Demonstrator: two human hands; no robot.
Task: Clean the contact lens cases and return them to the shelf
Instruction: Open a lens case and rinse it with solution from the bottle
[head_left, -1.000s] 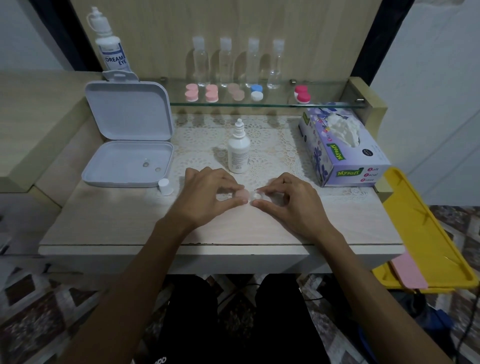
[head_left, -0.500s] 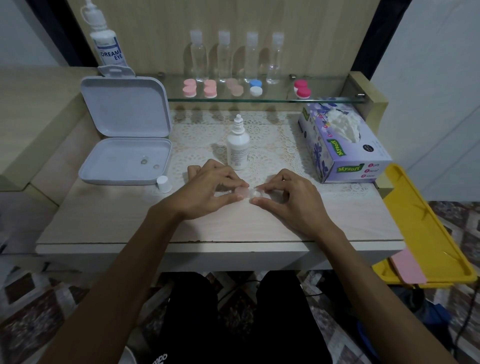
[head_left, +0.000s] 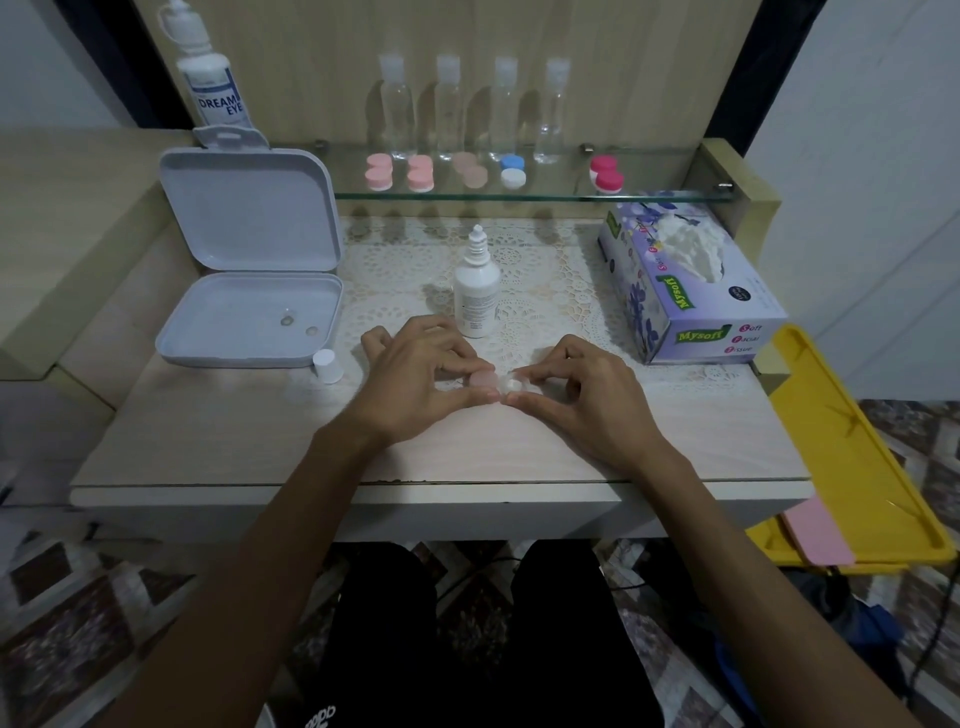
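Observation:
A small contact lens case (head_left: 493, 382) with a pale pink cap and a clear well lies on the table between my hands. My left hand (head_left: 415, 376) pinches the pink cap side. My right hand (head_left: 582, 395) pinches the clear side. Several other lens cases stand on the glass shelf (head_left: 519, 196): pink ones (head_left: 378, 174) at the left, a beige one (head_left: 470, 170), a blue and white one (head_left: 512, 170), a magenta one (head_left: 605, 174). A small white solution bottle (head_left: 476, 291) stands uncapped just beyond my hands.
An open white box (head_left: 249, 260) at the left holds two lenses. A white cap (head_left: 327, 365) stands by it. A tissue box (head_left: 685, 280) is at the right, a yellow tray (head_left: 852, 457) beyond the table edge. Clear bottles (head_left: 472, 109) and a large solution bottle (head_left: 208, 73) stand behind.
Both hands stay on the lens case in the same place. Only the head view has shifted slightly.

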